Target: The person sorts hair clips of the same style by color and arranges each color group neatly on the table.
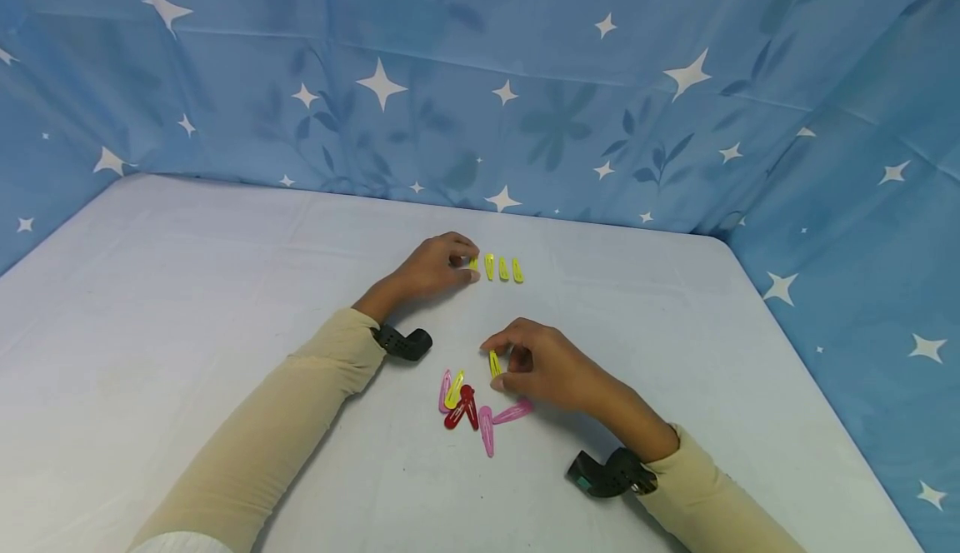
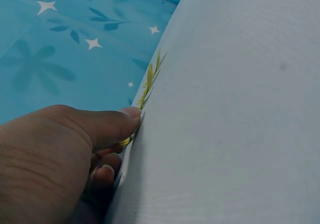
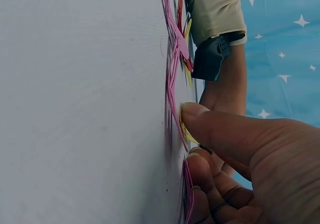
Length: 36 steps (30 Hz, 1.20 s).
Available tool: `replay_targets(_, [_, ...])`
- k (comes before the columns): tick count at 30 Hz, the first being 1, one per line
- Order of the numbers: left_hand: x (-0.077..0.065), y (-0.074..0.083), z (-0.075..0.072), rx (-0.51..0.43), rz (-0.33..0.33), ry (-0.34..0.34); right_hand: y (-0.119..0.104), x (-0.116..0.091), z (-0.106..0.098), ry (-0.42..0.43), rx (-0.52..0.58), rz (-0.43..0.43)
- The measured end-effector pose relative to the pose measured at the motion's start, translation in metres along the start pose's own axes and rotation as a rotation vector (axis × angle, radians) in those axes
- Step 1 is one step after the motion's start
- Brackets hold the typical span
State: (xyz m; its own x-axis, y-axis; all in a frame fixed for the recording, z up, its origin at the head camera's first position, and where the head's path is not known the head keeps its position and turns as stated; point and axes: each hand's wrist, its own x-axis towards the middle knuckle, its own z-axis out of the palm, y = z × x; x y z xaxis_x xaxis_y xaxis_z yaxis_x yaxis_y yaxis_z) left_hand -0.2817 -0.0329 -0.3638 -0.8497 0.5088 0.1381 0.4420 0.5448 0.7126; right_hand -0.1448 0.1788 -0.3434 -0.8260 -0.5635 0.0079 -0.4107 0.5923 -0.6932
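Observation:
At the far side of the table, my left hand (image 1: pixel 437 266) pinches a yellow snap hair clip (image 1: pixel 473 263) between thumb and fingers, down at the tabletop. Three more yellow clips (image 1: pixel 503 268) lie upright in a row just right of it. Nearer to me, my right hand (image 1: pixel 551 364) pinches another yellow hair clip (image 1: pixel 494 363) by its ends. Beside that hand lies a loose pile with a yellow clip (image 1: pixel 454 390), red clips (image 1: pixel 469 407) and pink clips (image 1: pixel 487 431). In the right wrist view, a pink clip (image 3: pixel 188 191) lies by the curled fingers.
A white cloth (image 1: pixel 315 453) covers the table. Behind it and on the right hangs a blue curtain (image 1: pixel 450 145) with white stars. Black wrist devices (image 1: pixel 405 342) sit on both forearms, over beige sleeves (image 1: pixel 277 428).

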Motion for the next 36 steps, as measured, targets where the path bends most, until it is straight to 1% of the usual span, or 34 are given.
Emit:
replay_targets(5, [0.001,-0.001,0.000,0.000,-0.010,-0.001,0.000,0.001,0.000,0.013,0.001,0.005])
replay_targets(18, [0.000,0.000,-0.002,-0.018,-0.009,0.005,0.001,0.003,-0.003,0.037,0.034,0.025])
replay_targets(22, [0.001,-0.001,-0.001,-0.009,0.003,0.003,0.002,0.003,-0.006,0.053,0.055,0.040])
replay_targets(30, [0.003,-0.001,0.000,-0.001,0.010,-0.002,0.006,0.001,-0.010,0.066,0.107,0.025])
replay_targets(36, [0.001,0.000,0.000,-0.011,-0.010,0.000,0.010,0.002,-0.012,0.098,0.142,0.058])
